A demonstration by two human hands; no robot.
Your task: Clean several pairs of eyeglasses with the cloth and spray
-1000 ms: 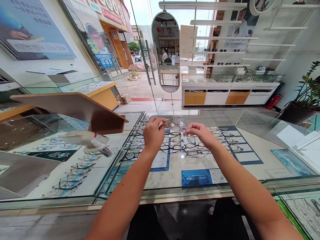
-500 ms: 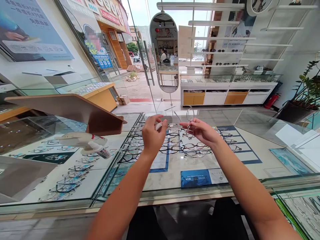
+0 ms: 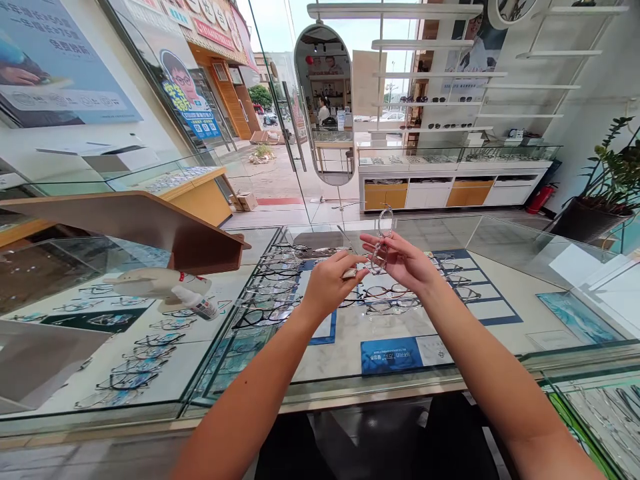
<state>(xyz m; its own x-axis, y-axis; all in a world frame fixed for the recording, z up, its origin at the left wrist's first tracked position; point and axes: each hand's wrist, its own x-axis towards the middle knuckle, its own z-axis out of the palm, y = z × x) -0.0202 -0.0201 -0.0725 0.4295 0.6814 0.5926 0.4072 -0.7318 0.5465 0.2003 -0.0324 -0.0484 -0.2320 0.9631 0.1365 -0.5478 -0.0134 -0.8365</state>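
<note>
My right hand (image 3: 404, 261) pinches a pair of thin clear-framed glasses (image 3: 385, 222), held upright with one lens above the other over the glass counter. My left hand (image 3: 331, 281) is closed on a small white object (image 3: 351, 273), mostly hidden by the fingers. Its fingertips are at the lower lens of the glasses, beside my right fingers. Under both hands, rows of eyeglass frames (image 3: 384, 291) lie in the glass display case.
A brown wooden board (image 3: 200, 250) and a white bottle (image 3: 197, 301) rest on the counter at the left. A blue card (image 3: 391, 357) lies near the front edge. An oval mirror (image 3: 325, 100) stands beyond the counter, and a potted plant (image 3: 603, 200) is at the right.
My left hand has moved right and slightly down, from apart to the lower lens of the glasses. The glasses have shifted slightly in my right hand.
</note>
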